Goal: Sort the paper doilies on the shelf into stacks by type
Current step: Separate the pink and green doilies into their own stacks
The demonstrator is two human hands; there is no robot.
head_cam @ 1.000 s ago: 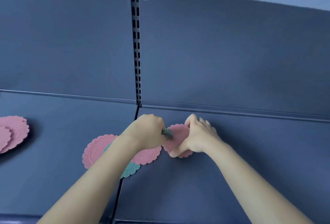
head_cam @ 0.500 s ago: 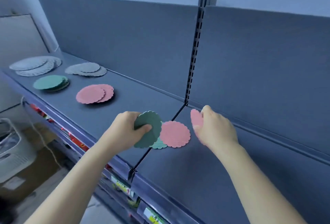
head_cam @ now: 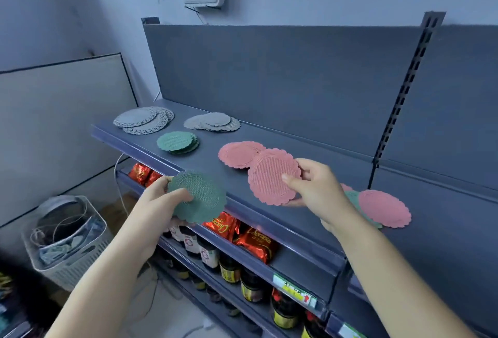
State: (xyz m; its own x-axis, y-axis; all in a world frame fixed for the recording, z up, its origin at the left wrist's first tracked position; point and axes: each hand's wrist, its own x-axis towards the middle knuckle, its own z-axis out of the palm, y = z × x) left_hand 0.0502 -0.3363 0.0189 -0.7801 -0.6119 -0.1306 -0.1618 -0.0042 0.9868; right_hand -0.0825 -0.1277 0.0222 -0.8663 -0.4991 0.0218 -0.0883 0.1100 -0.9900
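The left hand (head_cam: 159, 203) pinches a round dark green scalloped paper doily (head_cam: 200, 197) in front of the grey metal shelf (head_cam: 310, 213). The right hand (head_cam: 316, 189) holds a round pink scalloped paper doily (head_cam: 269, 176) just beside the pink doily stack (head_cam: 235, 154). Farther back lie a green doily stack (head_cam: 177, 142), a grey scalloped stack (head_cam: 213, 122) and a lacy grey stack (head_cam: 142, 121). One pink doily (head_cam: 385, 209) overlaps a green one (head_cam: 354, 197) behind the right wrist.

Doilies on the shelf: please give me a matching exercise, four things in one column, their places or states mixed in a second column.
1. left hand
2. right hand
3. green stack
4. lace stack

a. far left end of shelf
b. holds pink doily
c. just left of pink stack
d. holds green doily

Pairs: 1-d, 2-b, 3-c, 4-a.
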